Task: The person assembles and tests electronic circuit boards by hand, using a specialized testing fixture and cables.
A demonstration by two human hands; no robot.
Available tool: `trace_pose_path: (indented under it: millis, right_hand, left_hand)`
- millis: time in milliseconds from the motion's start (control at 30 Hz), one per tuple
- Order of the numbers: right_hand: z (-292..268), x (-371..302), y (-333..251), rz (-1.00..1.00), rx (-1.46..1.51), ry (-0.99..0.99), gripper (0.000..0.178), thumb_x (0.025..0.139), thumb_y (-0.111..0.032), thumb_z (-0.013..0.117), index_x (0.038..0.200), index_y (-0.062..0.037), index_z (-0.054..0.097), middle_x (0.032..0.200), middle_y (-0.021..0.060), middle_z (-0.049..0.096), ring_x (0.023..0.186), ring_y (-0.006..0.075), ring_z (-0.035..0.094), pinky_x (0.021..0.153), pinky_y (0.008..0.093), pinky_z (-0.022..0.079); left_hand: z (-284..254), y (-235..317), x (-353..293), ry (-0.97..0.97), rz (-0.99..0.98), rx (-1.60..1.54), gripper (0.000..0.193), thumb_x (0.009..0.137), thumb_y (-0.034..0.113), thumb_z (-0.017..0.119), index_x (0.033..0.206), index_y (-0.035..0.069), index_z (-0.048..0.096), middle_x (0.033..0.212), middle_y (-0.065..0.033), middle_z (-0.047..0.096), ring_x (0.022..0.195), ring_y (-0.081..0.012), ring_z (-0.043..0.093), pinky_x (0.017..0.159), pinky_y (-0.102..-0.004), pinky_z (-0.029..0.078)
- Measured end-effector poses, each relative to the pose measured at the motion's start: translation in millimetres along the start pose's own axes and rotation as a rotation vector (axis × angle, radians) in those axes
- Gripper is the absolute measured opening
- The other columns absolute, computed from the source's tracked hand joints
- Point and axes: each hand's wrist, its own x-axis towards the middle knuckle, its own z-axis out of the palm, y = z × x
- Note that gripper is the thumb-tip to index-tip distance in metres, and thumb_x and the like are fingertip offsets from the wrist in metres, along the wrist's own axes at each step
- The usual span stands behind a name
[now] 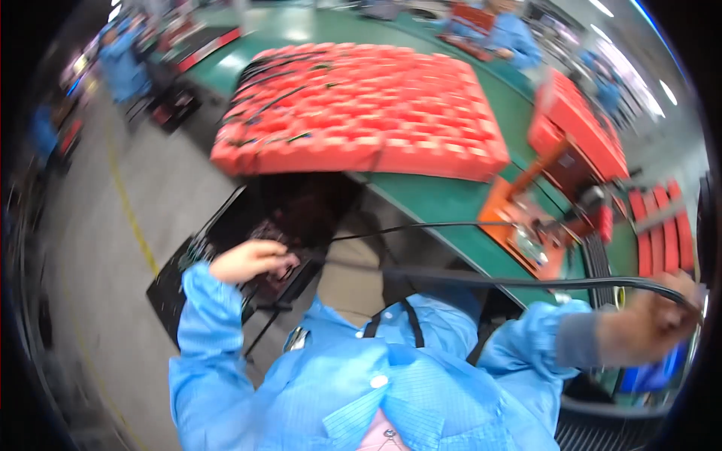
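Observation:
A long black cable stretches across my lap, fairly straight, between both hands. My right hand, blurred, is far out to the right, with its fingers closed around the cable, which bends there. On the left, my left hand has its fingers drawn together at the cable's other end; the grip itself is smeared. A second thin black cable runs from an orange bench fixture toward the left hand. Below and beyond that hand lies a black surface with dark cables on it.
A red foam tray with rows of pockets, some holding black cables, sits on the green table. Another red foam piece leans at the right, near red strips and a blue bin. A co-worker sits across the table.

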Motion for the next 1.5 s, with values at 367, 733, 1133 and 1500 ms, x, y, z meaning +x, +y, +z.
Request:
trace_pose_path:
  millis: [367, 733, 1133, 1500]
  right_hand:
    - [-36.0, -166.2, 105.4, 0.609, -0.713, 0.162, 0.016, 0.097, -0.007, 0.046, 0.096, 0.0029, 0.058, 0.085, 0.0125, 0.066, 0.068, 0.013, 0.064, 0.063, 0.0261, 0.054]
    - [-68.7, -186.6, 108.5, 0.748, -0.781, 0.165, 0.014, 0.095, -0.009, 0.053, 0.097, 0.0033, 0.059, 0.082, 0.0093, 0.066, 0.066, 0.0104, 0.062, 0.056, 0.0233, 0.051]
    - [-113.7, -195.7, 100.8, 0.557, -1.006, -0.087, 0.013, 0.094, -0.014, 0.055, 0.101, -0.003, 0.057, 0.081, 0.011, 0.062, 0.067, 0.0183, 0.057, 0.061, 0.0311, 0.046]
    - [-129.5, -94.8, -26.1, 0.174, -1.394, -0.28, 0.031, 0.082, -0.006, 0.065, 0.112, -0.0051, 0.056, 0.107, 0.014, 0.06, 0.097, 0.0296, 0.059, 0.082, 0.0377, 0.047]
  left_hand:
    - [92.3, 114.0, 105.3, -0.369, 0.39, -0.11, 0.047, 0.093, 0.025, 0.055, 0.131, -0.001, 0.046, 0.122, -0.0125, 0.057, 0.117, -0.0212, 0.051, 0.102, -0.0349, 0.037]
    - [211.3, 266.9, 177.1, -0.544, 0.372, 0.585, 0.03, 0.09, 0.025, 0.064, 0.106, 0.0, 0.063, 0.082, -0.0049, 0.064, 0.074, -0.0094, 0.057, 0.067, -0.025, 0.047]
    - [240.6, 240.7, 189.2, -0.454, 0.531, 0.594, 0.007, 0.088, 0.006, 0.057, 0.09, -0.001, 0.059, 0.077, -0.011, 0.055, 0.068, -0.0212, 0.061, 0.06, -0.0324, 0.048]
    - [195.3, 162.0, 233.8, -0.01, 0.865, 0.74, 0.006, 0.084, 0.002, 0.06, 0.089, 0.003, 0.056, 0.114, -0.0165, 0.05, 0.105, -0.0321, 0.046, 0.094, -0.0377, 0.036]
